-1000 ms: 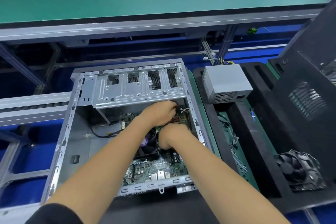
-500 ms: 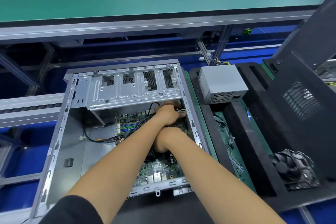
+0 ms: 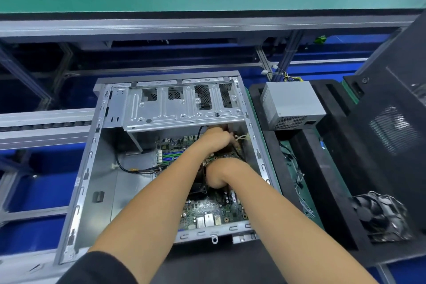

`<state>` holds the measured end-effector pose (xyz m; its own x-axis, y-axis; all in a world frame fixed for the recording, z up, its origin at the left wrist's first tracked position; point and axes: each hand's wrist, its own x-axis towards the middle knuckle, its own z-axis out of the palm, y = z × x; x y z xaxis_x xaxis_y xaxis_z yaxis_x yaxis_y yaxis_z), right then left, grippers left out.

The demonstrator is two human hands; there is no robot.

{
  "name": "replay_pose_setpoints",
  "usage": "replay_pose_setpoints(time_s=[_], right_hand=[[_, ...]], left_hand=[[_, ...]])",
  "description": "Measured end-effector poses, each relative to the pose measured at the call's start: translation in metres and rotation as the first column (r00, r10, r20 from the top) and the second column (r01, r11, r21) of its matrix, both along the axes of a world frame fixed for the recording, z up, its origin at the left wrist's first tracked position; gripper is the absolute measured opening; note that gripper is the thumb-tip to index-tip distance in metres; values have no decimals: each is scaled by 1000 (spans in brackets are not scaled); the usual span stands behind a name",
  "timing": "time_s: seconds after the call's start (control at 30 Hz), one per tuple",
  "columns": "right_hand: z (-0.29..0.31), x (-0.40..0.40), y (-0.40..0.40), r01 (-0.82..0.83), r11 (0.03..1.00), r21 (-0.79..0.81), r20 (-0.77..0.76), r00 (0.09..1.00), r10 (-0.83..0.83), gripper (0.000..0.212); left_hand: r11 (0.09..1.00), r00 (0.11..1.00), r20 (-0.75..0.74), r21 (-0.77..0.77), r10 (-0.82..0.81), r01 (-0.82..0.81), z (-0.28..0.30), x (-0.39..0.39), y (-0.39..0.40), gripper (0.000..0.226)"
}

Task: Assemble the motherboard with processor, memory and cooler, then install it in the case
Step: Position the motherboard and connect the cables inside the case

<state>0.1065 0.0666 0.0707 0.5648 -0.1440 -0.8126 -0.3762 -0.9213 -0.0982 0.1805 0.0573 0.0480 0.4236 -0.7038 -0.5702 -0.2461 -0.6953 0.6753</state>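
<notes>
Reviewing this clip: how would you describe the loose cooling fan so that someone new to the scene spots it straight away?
Start from the open grey case in the middle and go right, past the grey power supply box standing on the black foam tray. At that tray's near right corner lies the loose fan. It is black and round-bladed with a wire guard, unlike the boxy metal power supply further back.

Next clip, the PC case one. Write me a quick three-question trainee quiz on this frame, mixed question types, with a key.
1. True or false: the motherboard already lies inside the case.
2. The grey power supply sits: A) inside the case, B) outside it, to its right, C) in a hand.
3. Which hand reaches farther into the case?

Key: 1 true. 2 B. 3 The left hand, near the drive cage; the right hand is nearer the viewer.
</notes>
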Motion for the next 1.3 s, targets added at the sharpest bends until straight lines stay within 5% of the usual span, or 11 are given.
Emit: replay_pose_setpoints(time_s=[0.13,0.27,0.4,0.57,1.0,1.07,1.13,1.2,1.3], right_hand=[[1,1,0,-27,1000,-5,-13,1000,27,30],[-3,0,0,-23,1000,-11,-13,1000,23,34],[-3,-3,-4,-23,999,25,-1,1000,23,46],[-5,-3,-3,37,997,71,-7,999,-37,45],[4,-6,0,148,985,93,38,988,-152,37],[10,-4,2,115,988,106,30,993,-119,31],[12,-1,3,66,993,93,-10,998,-65,18],[10,2,4,76,995,61,-34,997,-74,20],[6,3,3,95,995,40,-49,994,-93,31]], left_hand=[[991,986,104,-14,-133,135,2,1,3,35],[974,976,74,-84,-206,212,-2,-8,0,9],[983,986,57,-83,-157,161,-2,-20,-7,22],[998,980,-195,-35,49,-57,-7,-17,-8,26],[1000,919,-394,14,27,-23,-2,-21,-9,24],[999,946,-324,35,26,-15,5,-14,-8,27],[998,994,-91,26,-58,61,12,-5,-6,29],[987,969,195,81,-150,136,13,3,0,29],[973,914,350,177,-205,150,7,10,7,31]])
